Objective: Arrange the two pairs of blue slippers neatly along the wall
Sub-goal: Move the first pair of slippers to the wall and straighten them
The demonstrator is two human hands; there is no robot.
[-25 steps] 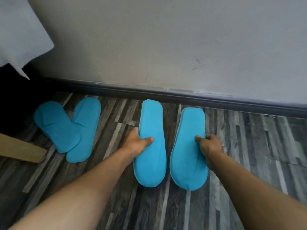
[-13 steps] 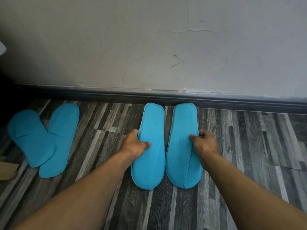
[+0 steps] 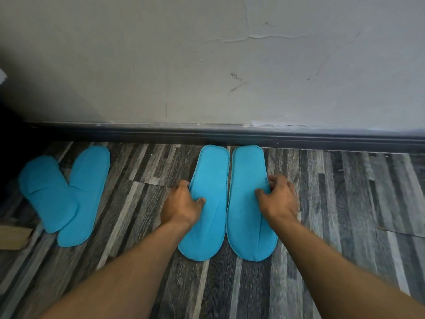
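Skirting board [image 3: 230, 134], held slippers [image 3: 230, 199] now closer.

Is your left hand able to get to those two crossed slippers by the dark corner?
Probably yes. The left hand is busy gripping a slipper now, but only bare floor lies between it and the crossed pair, so letting go and reaching sideways looks easy.

The grey striped wood-look floor [image 3: 345, 203] carries four blue slippers. Two lie side by side between the fingers of the left hand [image 3: 181, 206] and right hand [image 3: 278, 199]: the left slipper [image 3: 207, 215] and right slipper [image 3: 249, 226], far ends by the skirting. Well left of the left fingers, the overlapping pair [image 3: 69, 196] lies crossed beside a cardboard piece [image 3: 13, 236].
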